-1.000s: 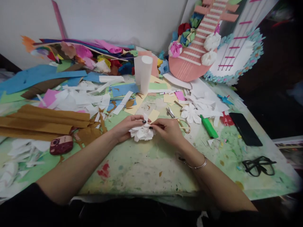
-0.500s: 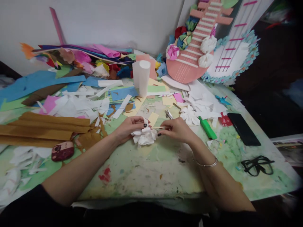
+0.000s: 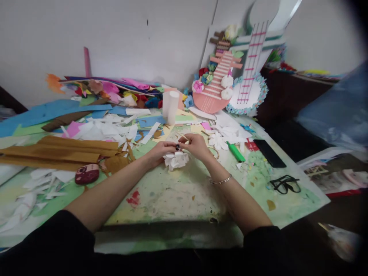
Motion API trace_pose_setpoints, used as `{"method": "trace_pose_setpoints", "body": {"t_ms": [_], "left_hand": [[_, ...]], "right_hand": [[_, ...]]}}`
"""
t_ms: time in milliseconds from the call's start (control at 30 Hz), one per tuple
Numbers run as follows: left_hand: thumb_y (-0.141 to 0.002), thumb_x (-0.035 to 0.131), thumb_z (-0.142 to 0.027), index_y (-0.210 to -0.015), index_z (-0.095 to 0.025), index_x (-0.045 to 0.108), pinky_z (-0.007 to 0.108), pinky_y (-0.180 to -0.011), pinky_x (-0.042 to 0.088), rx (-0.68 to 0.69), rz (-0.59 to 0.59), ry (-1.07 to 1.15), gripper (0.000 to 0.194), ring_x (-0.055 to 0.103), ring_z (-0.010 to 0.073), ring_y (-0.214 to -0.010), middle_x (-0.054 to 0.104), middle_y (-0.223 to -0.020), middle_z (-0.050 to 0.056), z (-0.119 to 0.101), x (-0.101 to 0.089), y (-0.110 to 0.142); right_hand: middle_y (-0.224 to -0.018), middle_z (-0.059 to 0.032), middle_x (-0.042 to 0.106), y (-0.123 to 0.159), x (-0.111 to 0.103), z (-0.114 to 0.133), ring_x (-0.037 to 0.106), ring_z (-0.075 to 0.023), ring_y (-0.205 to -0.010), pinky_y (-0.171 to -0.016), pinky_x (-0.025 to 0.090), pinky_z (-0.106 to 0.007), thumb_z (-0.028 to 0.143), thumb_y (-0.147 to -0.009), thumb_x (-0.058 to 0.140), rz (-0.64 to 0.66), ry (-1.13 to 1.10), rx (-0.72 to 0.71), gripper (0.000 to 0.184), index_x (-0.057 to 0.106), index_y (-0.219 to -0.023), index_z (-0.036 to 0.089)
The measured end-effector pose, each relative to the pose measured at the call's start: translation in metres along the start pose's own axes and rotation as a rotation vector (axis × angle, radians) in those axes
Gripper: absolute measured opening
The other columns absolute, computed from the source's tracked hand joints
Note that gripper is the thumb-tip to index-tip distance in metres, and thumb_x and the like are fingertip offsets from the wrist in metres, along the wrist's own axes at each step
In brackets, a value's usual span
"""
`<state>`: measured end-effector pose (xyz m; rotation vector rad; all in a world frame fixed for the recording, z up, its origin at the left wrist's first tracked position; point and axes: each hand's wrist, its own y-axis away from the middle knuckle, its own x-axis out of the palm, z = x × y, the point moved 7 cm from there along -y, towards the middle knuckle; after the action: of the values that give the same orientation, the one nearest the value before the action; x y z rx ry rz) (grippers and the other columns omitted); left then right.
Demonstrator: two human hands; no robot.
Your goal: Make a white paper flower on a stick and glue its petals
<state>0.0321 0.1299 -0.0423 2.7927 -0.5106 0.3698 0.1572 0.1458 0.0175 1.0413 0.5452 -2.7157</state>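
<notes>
The left hand [image 3: 160,152] pinches one ruffled white paper flower [image 3: 176,161] above the table's [image 3: 172,199] near middle; the right hand [image 3: 196,147], fingers closed around one thin pale stick [image 3: 183,137], meets it there. The right wrist partly hides one gold scissor handle [image 3: 214,153]. Rightward lie one flat white flower cutout [image 3: 218,141], one green tube [image 3: 235,151], one black phone [image 3: 269,153] and one pair of glasses [image 3: 285,184]. Leftward sit one maroon case [image 3: 87,174] and brown paper [image 3: 57,152]. Behind, one pink [image 3: 211,100] and one white instrument model [image 3: 240,96] lean upright.
</notes>
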Motion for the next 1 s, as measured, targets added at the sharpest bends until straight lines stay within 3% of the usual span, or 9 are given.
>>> {"method": "trace_pose_setpoints", "body": {"t_ms": [67, 367, 533, 700, 1000], "left_hand": [[-0.053, 0.071, -0.012, -0.069, -0.009, 0.071, 0.02, -0.049, 0.037, -0.003, 0.001, 0.006, 0.017, 0.055, 0.0103, -0.049, 0.068, -0.061, 0.004, 0.0, 0.002, 0.001], [-0.063, 0.075, -0.023, -0.066, -0.011, 0.07, 0.022, -0.056, 0.046, 0.032, 0.071, 0.08, 0.013, 0.06, 0.0123, -0.055, 0.068, -0.064, 0.006, -0.004, -0.004, -0.002], [-0.059, 0.079, -0.014, -0.084, -0.01, 0.074, 0.023, -0.064, 0.05, -0.007, 0.142, 0.075, 0.025, 0.066, 0.0143, -0.066, 0.073, -0.08, 0.008, 0.001, -0.001, -0.003], [-0.059, 0.082, -0.017, -0.083, -0.01, 0.074, 0.021, -0.062, 0.049, 0.011, 0.121, 0.079, 0.026, 0.065, 0.0131, -0.064, 0.073, -0.077, 0.007, 0.001, -0.001, -0.004], [-0.051, 0.085, -0.01, -0.089, -0.01, 0.072, 0.027, -0.066, 0.053, 0.072, 0.03, 0.113, 0.041, 0.068, 0.0176, -0.069, 0.073, -0.082, 0.009, 0.0, -0.007, -0.007]], "right_hand": [[-0.067, 0.0011, 0.068, 0.0, 0.005, -0.002, 0.052, -0.0093, -0.057, -0.057, 0.035, -0.021, 0.026, -0.068, 0.07, 0.001, -0.033, 0.073, 0.009, 0.071, -0.074, 0.019], [-0.063, 0.0027, 0.064, 0.008, 0.011, -0.012, 0.058, -0.0107, -0.057, -0.058, 0.042, -0.021, 0.02, -0.07, 0.065, -0.065, -0.316, 0.004, 0.002, 0.063, -0.071, 0.019], [-0.058, 0.003, 0.063, 0.013, 0.004, -0.007, 0.055, -0.011, -0.055, -0.058, 0.038, -0.021, 0.018, -0.07, 0.065, -0.165, -0.205, 0.005, 0.004, 0.063, -0.067, 0.019], [-0.062, 0.0015, 0.065, 0.013, 0.003, -0.007, 0.052, -0.0113, -0.057, -0.057, 0.034, -0.021, 0.015, -0.07, 0.064, -0.171, -0.079, 0.006, 0.005, 0.064, -0.067, 0.019], [-0.063, 0.003, 0.058, 0.016, 0.001, -0.004, 0.045, -0.0098, -0.055, -0.058, 0.031, -0.022, 0.018, -0.073, 0.06, -0.215, -0.059, -0.033, 0.003, 0.058, -0.07, 0.019]]}}
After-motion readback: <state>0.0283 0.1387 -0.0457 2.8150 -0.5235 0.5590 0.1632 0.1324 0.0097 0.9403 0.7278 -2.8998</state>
